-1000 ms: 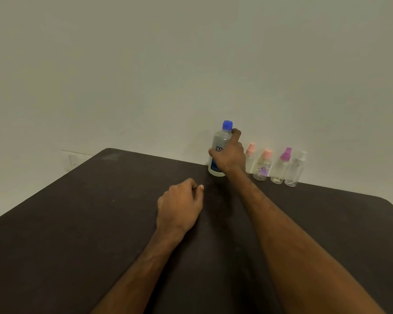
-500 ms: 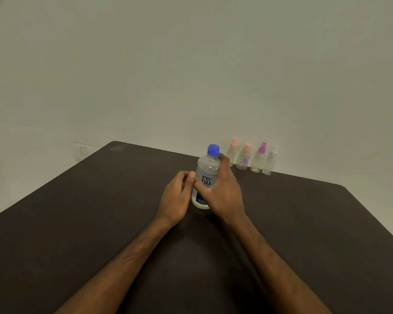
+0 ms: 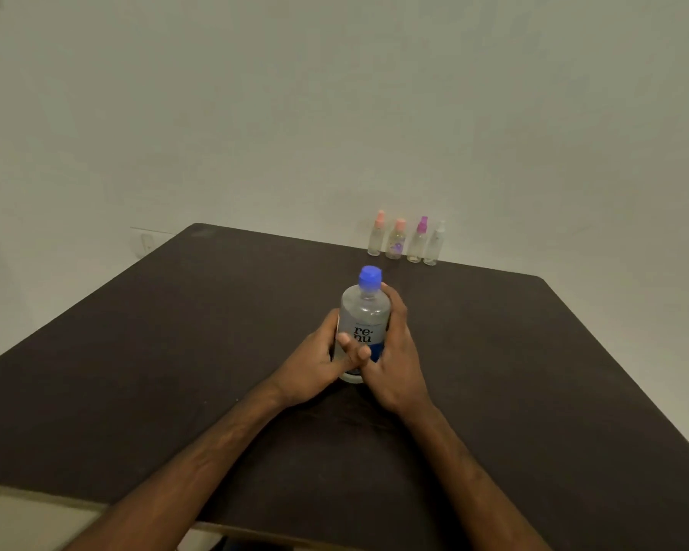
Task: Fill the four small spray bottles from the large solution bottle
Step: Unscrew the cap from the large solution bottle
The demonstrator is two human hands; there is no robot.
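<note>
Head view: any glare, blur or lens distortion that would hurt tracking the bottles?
Head view: dim, flat light, no glare on the large solution bottle, its label legible; head view: the four small spray bottles by the wall look soft and low-contrast; head view: only faint shadows on the dark table, whose edges splay with the wide angle.

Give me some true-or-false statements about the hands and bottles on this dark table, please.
1. The left hand and the right hand both hold the large bottle. True.
2. The blue cap is off the large bottle. False: it sits on the neck.
3. The four small spray bottles stand in a row at the far edge of the table. True.
4. One small bottle is being held. False: all four stand apart from both hands.
5. The large bottle lies on its side. False: it is upright.
</note>
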